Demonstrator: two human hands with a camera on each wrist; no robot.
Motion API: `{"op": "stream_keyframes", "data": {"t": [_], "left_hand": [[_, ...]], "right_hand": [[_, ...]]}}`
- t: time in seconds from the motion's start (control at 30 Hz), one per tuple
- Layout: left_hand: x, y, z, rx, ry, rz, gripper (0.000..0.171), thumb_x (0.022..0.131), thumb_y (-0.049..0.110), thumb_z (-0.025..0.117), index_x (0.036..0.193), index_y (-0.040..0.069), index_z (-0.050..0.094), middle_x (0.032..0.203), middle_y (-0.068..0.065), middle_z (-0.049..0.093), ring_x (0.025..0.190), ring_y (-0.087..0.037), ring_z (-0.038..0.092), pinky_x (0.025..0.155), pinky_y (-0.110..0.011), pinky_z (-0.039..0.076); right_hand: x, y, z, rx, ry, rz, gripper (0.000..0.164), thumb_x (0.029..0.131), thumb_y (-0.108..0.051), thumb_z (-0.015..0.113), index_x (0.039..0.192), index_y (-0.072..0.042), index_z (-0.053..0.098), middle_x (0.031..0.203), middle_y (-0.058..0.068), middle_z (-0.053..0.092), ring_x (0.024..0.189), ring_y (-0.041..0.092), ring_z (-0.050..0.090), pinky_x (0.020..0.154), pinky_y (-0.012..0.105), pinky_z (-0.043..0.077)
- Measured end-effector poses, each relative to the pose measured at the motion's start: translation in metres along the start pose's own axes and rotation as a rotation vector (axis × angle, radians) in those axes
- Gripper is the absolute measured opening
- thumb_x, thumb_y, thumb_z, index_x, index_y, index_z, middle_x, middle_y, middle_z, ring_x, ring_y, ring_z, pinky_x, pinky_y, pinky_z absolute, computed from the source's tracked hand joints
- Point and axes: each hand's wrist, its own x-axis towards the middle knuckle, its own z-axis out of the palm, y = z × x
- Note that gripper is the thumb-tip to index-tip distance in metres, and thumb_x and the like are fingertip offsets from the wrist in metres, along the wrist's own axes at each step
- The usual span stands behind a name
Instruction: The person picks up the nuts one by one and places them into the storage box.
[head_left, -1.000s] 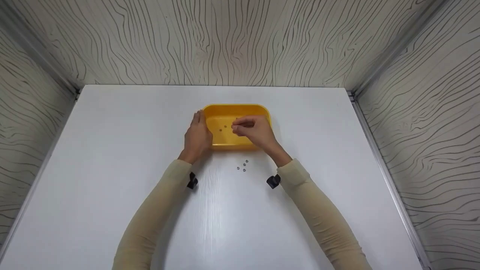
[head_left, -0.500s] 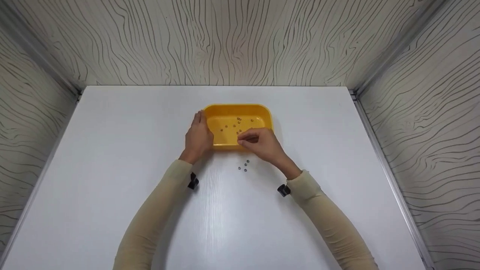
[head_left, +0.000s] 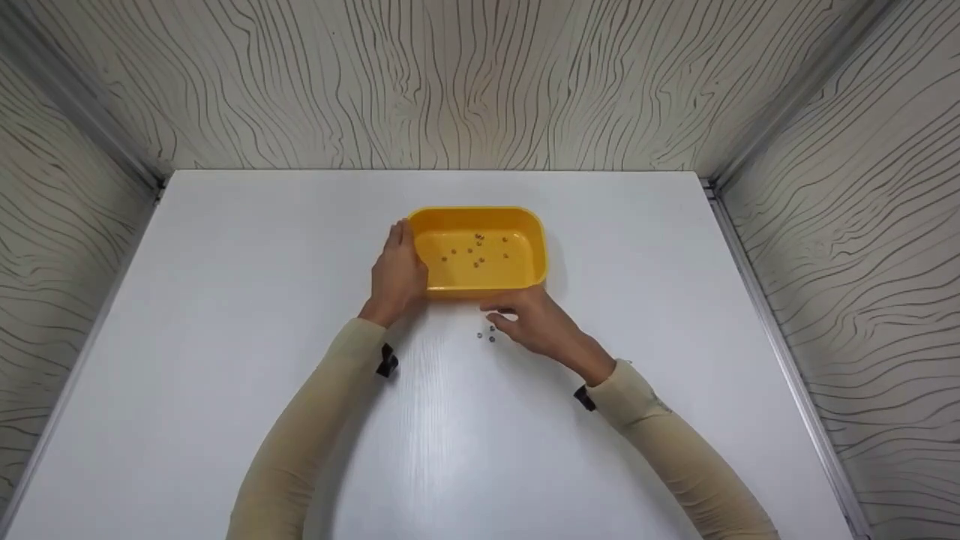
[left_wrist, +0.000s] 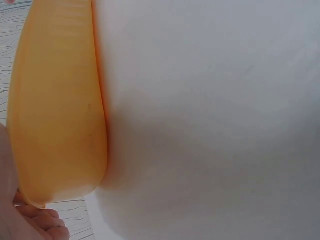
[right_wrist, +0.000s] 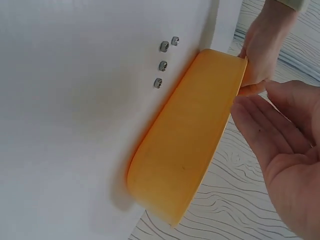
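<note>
A yellow plastic bin (head_left: 450, 277) stands on the white table, with several small metal nuts (head_left: 470, 250) scattered over its floor. My left hand (head_left: 397, 277) holds the bin's left end; in the left wrist view its fingers (left_wrist: 45, 222) show past the bin's corner. Just in front of the bin, my right hand (head_left: 544, 326) hovers with thumb and fingers apart and nothing seen between them. Several loose nuts (right_wrist: 163, 65) lie on the table near the bin's front wall. In the head view the right hand partly covers this group.
The white tabletop (head_left: 450, 450) extends around the bin on all sides. Wood-patterned panels (head_left: 480, 82) rise behind the table and at both sides. A black wrist camera (head_left: 387, 361) sits at the left cuff.
My right hand has drawn back from over the bin toward the loose nuts, its thumb and fingers parting. More nuts in the bin are now uncovered. My left hand stays on the bin.
</note>
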Motion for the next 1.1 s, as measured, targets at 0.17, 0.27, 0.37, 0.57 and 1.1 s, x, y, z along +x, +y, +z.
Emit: {"op": "stream_keyframes", "data": {"t": [0.17, 0.27, 0.37, 0.57, 1.1], "left_hand": [[0.001, 0.000, 0.001, 0.009, 0.012, 0.019, 0.069, 0.107, 0.012, 0.047, 0.168, 0.002, 0.016, 0.174, -0.021, 0.024, 0.158, -0.037, 0.035, 0.127, -0.050, 0.038], [0.001, 0.000, 0.002, -0.003, 0.001, 0.004, 0.068, 0.108, 0.012, 0.045, 0.168, 0.003, 0.015, 0.175, -0.020, 0.023, 0.159, -0.036, 0.033, 0.129, -0.049, 0.035], [0.002, 0.000, 0.002, -0.006, 0.002, 0.003, 0.067, 0.108, 0.012, 0.044, 0.168, 0.003, 0.015, 0.175, -0.019, 0.022, 0.160, -0.035, 0.032, 0.129, -0.048, 0.035], [0.002, -0.002, 0.003, 0.002, 0.027, 0.027, 0.066, 0.107, 0.011, 0.044, 0.168, 0.002, 0.018, 0.174, -0.020, 0.025, 0.158, -0.036, 0.035, 0.128, -0.049, 0.038], [0.001, -0.002, 0.003, 0.030, 0.046, 0.048, 0.065, 0.107, 0.009, 0.043, 0.166, 0.000, 0.020, 0.169, -0.021, 0.033, 0.143, -0.038, 0.055, 0.118, -0.049, 0.050]], "right_hand": [[-0.011, 0.002, 0.011, -0.148, -0.049, -0.090, 0.024, 0.094, 0.003, 0.071, 0.116, -0.004, 0.079, 0.116, 0.010, 0.080, 0.110, 0.024, 0.076, 0.100, 0.043, 0.063], [-0.019, 0.006, 0.020, -0.261, -0.064, -0.143, 0.028, 0.095, 0.003, 0.071, 0.121, -0.003, 0.078, 0.121, 0.010, 0.080, 0.117, 0.023, 0.076, 0.101, 0.041, 0.062], [-0.026, 0.012, 0.028, -0.430, -0.065, -0.221, 0.031, 0.096, 0.002, 0.070, 0.126, -0.004, 0.075, 0.126, 0.010, 0.078, 0.120, 0.022, 0.075, 0.102, 0.038, 0.061], [-0.038, 0.023, 0.038, -0.862, -0.048, -0.401, 0.041, 0.094, -0.004, 0.074, 0.135, -0.004, 0.068, 0.135, 0.012, 0.074, 0.125, 0.022, 0.072, 0.100, 0.033, 0.062], [-0.039, 0.043, 0.050, -1.214, -0.037, -0.647, 0.041, 0.092, -0.008, 0.077, 0.132, -0.005, 0.071, 0.133, 0.008, 0.075, 0.124, 0.018, 0.072, 0.102, 0.027, 0.060]]}}
